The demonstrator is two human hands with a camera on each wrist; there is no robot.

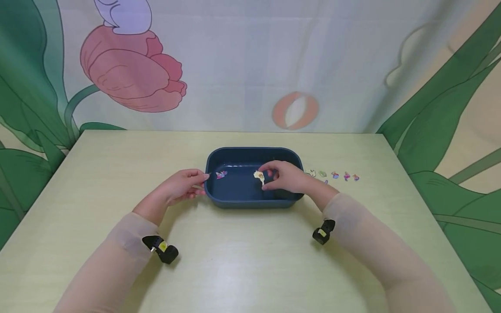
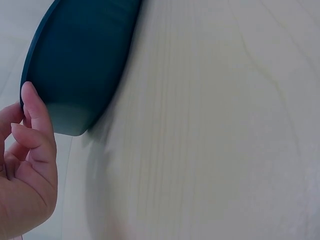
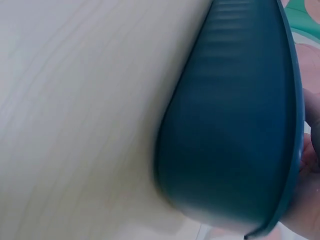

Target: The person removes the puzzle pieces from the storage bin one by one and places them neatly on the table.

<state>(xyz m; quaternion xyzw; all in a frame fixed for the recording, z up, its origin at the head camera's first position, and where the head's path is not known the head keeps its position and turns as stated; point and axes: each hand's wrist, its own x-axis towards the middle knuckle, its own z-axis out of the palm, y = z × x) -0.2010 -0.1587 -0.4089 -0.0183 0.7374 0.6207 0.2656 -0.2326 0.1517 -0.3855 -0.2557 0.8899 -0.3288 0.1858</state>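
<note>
A dark blue rectangular tray [image 1: 254, 204] stands on the table. At its left end my left hand [image 1: 183, 184] pinches the rim, thumb on the near side, as the left wrist view also shows. Over the tray's right half, my right hand [image 1: 287, 176] holds a small cream-coloured cutout [image 1: 258, 175] with brown marks between thumb and fingers. The right wrist view has this hand mostly hidden behind the tray wall [image 3: 230, 130]. A small pink and purple cutout [image 1: 221, 174] lies inside the tray near its left end.
Right of the tray, several small colourful cutouts lie in a row on the table [image 1: 235, 252], among them a green one [image 1: 322, 173] and a pink one [image 1: 346, 176]. A printed curtain [image 1: 235, 65] hangs behind the table's back edge. Each sleeve carries a black wrist camera [image 1: 167, 254].
</note>
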